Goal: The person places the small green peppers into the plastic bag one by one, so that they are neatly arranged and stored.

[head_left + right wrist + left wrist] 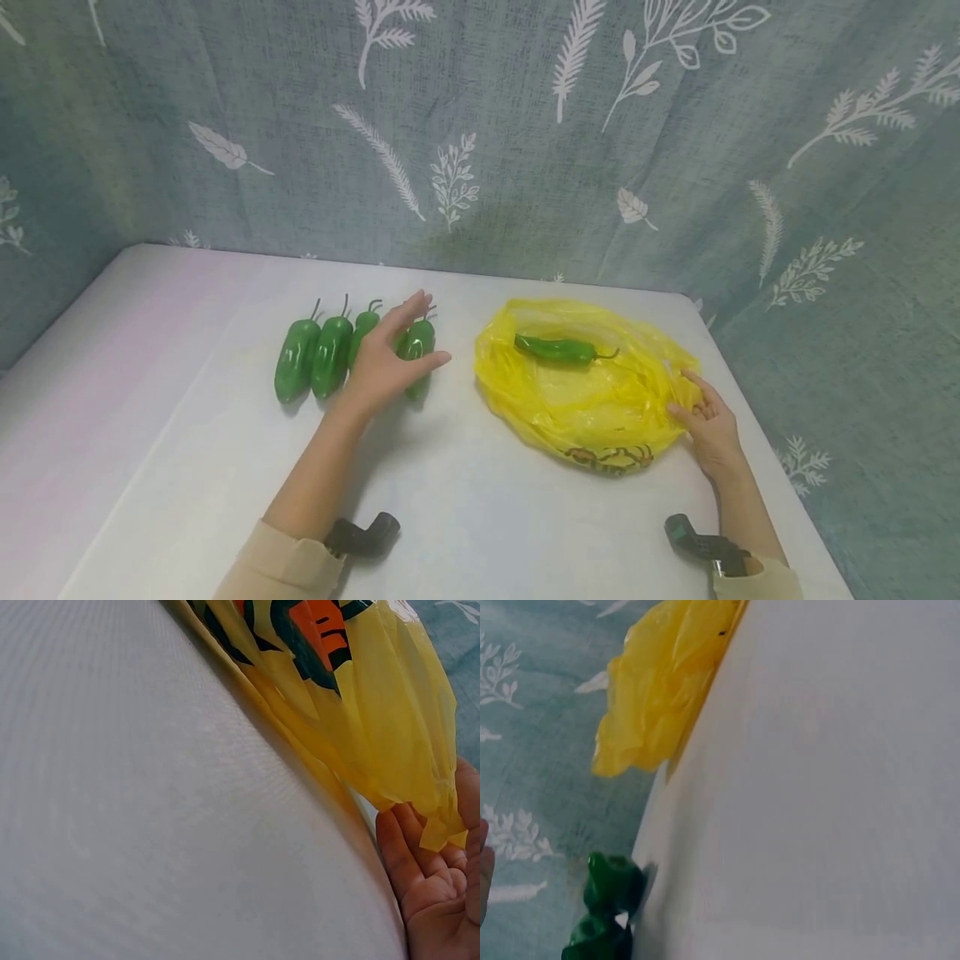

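Several glossy green peppers [297, 360] lie side by side in a row on the left half of the table, stems pointing away. Over the right part of that row hovers my left hand [384, 358], thumb and fingers spread apart with nothing held; it hides part of some peppers. A yellow plastic bag [525, 417] lies spread on the right, and one green pepper [564, 351] rests in it. My right hand [714, 429] pinches the bag's right edge between thumb and fingers. In the right wrist view the gathered yellow plastic [397, 750] runs into those fingers.
The white table [442, 517] meets a grey-green leaf-patterned cloth [510, 167] behind and to the right. A dark wrist camera [367, 535] is strapped to the left wrist, another [701, 542] to the right. Dark and orange print [611, 458] marks the bag's near side.
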Tool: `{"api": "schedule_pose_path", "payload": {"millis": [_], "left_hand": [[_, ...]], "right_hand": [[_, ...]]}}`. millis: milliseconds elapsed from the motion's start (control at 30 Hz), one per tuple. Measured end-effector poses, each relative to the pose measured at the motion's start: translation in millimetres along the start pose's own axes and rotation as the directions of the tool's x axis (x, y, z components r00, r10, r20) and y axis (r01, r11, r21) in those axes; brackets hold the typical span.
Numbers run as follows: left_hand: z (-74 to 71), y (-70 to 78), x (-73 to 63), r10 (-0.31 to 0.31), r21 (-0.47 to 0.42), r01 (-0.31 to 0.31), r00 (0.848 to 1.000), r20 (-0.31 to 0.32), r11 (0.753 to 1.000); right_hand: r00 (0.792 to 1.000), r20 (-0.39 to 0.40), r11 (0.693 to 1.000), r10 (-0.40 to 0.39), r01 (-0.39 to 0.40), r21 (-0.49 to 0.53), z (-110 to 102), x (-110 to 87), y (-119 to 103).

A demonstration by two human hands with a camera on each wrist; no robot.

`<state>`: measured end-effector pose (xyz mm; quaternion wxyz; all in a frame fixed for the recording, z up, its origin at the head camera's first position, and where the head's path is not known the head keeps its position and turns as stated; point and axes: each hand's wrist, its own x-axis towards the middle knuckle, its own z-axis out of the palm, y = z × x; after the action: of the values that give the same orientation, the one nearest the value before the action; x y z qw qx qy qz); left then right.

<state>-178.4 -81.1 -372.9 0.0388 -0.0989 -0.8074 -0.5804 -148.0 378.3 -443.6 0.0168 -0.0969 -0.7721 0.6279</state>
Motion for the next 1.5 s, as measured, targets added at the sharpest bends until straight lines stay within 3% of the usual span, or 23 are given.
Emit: {"api": "schedule_pose_path", "payload": {"millis": [100,300,500,867,1200,1500], "left_hand": [[-6.2,-2.9,-1.7,-0.011,0.019,0.011,1.000,-0.009,1.000],[-21.4,-8.4,-7.5,-0.018,0.043,0.020,0.999,-0.037,0.999],[-37.8,-11.8,-15.0,0.008,0.032,-0.005,0.997,-0.082,0.999],[-65.6,-21.4,-19.8,-0.012,0.072,0.024,0.987,-0.163,0.997],[-85.3,-29.0,-23.1,-0.004,0.071,0.025,0.962,-0.275,0.997],[-98.7,-43.2,-24.7,-0.061,0.049,0.084,0.932,-0.357,0.995]], "right_hand": [[1.000,-0.008,1.000,-0.007,0.007,-0.001,-0.3,-1.3,0.4],[0.999,-0.003,0.993,-0.052,0.052,0.105,1.4,-1.9,3.9],[0.999,0.001,0.994,-0.045,0.044,0.101,0.5,-0.8,3.3],[0.999,0.008,0.992,-0.053,0.052,0.112,1.8,-3.0,1.9],[0.999,-0.012,0.995,-0.038,0.039,0.087,-0.2,-3.5,4.2],[0.999,-0.012,0.995,-0.041,0.042,0.089,1.2,-2.1,2.7]]}}
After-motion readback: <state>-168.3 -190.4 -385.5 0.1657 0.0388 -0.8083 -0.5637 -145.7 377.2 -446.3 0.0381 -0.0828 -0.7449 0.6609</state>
